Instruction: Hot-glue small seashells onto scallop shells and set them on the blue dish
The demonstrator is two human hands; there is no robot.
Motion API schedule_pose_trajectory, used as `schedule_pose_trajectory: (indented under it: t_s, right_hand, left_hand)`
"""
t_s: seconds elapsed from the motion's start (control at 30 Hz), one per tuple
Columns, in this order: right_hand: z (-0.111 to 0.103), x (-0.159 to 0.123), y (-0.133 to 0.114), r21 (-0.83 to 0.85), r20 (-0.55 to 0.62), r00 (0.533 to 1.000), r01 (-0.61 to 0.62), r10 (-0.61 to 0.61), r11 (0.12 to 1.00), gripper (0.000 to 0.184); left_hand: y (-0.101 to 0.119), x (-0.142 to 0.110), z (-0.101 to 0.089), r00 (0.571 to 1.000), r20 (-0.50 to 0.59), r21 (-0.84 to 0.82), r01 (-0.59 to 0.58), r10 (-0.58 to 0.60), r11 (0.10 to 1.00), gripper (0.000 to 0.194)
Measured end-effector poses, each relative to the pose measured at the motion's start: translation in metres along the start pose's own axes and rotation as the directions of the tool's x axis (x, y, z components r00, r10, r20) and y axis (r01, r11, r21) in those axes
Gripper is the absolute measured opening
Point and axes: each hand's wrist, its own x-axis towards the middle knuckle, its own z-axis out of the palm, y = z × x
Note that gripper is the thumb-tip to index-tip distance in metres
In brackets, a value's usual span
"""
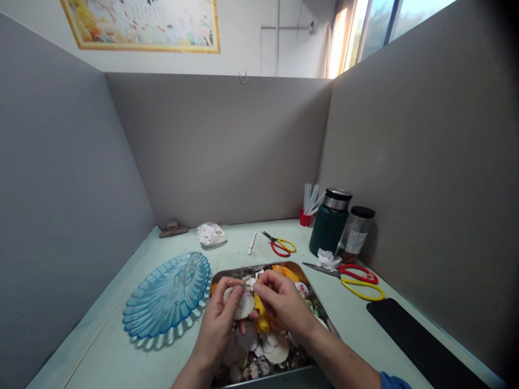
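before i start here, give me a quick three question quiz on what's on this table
1. Which hand holds the round white piece? a) the right hand b) the left hand
2. True or false: the blue ribbed dish sits to the right of the metal tray.
3. Fill in the number: ____ pairs of scissors lie on the table.

Key: 1 b; 2 false, it is on the left; 3 two.
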Motion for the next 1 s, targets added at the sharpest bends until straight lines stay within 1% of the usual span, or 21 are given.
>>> schedule_pose_trajectory:
  t_s: [0.07, 0.13, 0.23, 0.33, 0.43, 0.5, 0.57, 0.67, 0.77, 0.83, 0.93, 1.0]
  right_hand:
    - [-0.0014, 0.0011, 0.0021, -0.019, 0.001, 1.000, 0.019, -0.019, 1.000, 0.026]
    - [-0.0029, 0.0018, 0.0038, -0.059, 0.006, 0.999, 0.049, -0.049, 0.997, 0.026]
    - [-0.0043, 0.0011, 0.0059, -0.201, 0.008, 0.993, 0.118, -0.119, 0.972, 0.023]
    - [-0.0040, -0.0007, 0.0068, -0.397, 0.025, 0.979, 0.197, -0.204, 0.896, 0.020]
    - [-0.0033, -0.0017, 0.0059, -0.516, 0.029, 0.966, 0.235, -0.257, 0.824, 0.021]
    - [-0.0031, -0.0018, 0.0047, -0.543, 0.001, 0.963, 0.228, -0.271, 0.808, 0.021]
    - [-0.0029, -0.0022, 0.0038, -0.567, -0.015, 0.954, 0.240, -0.301, 0.788, 0.020]
    - [-0.0019, -0.0035, 0.0038, -0.615, 0.016, 0.931, 0.297, -0.365, 0.731, 0.021]
    - [-0.0009, -0.0049, 0.0045, -0.624, 0.054, 0.923, 0.329, -0.381, 0.708, 0.020]
    - [-0.0007, -0.0055, 0.0040, -0.605, 0.066, 0.926, 0.333, -0.371, 0.724, 0.021]
    - [-0.0011, -0.0060, 0.0024, -0.531, 0.055, 0.939, 0.315, -0.339, 0.786, 0.020]
    - [-0.0017, -0.0060, 0.0018, -0.486, 0.035, 0.942, 0.308, -0.334, 0.818, 0.020]
  left_hand:
    - [0.0003, 0.0004, 0.0003, 1.000, -0.004, -0.028, 0.018, -0.018, 0.999, 0.030]
    - [0.0015, 0.0008, 0.0012, 0.999, -0.042, -0.053, 0.029, -0.031, 0.998, 0.031]
    - [0.0029, 0.0012, 0.0020, 0.994, -0.109, -0.068, -0.006, -0.001, 0.998, 0.030]
    - [0.0022, 0.0017, 0.0007, 0.989, -0.133, -0.024, -0.072, 0.068, 0.997, 0.026]
    - [0.0016, 0.0020, -0.0007, 0.991, -0.110, 0.030, -0.077, 0.080, 0.997, 0.023]
    - [0.0028, 0.0020, -0.0006, 0.994, -0.084, 0.043, -0.064, 0.067, 0.997, 0.023]
    - [0.0048, 0.0019, 0.0000, 0.993, -0.085, 0.064, -0.074, 0.080, 0.995, 0.025]
    - [0.0065, 0.0021, 0.0000, 0.987, -0.108, 0.123, -0.104, 0.117, 0.987, 0.027]
    - [0.0046, 0.0033, -0.0026, 0.991, -0.100, 0.146, -0.074, 0.089, 0.987, 0.027]
    - [0.0023, 0.0044, -0.0048, 0.992, -0.105, 0.139, -0.048, 0.063, 0.989, 0.028]
    - [-0.0002, 0.0052, -0.0068, 0.992, -0.115, 0.134, -0.033, 0.048, 0.990, 0.028]
    - [-0.0008, 0.0052, -0.0073, 0.994, -0.099, 0.145, -0.039, 0.054, 0.989, 0.027]
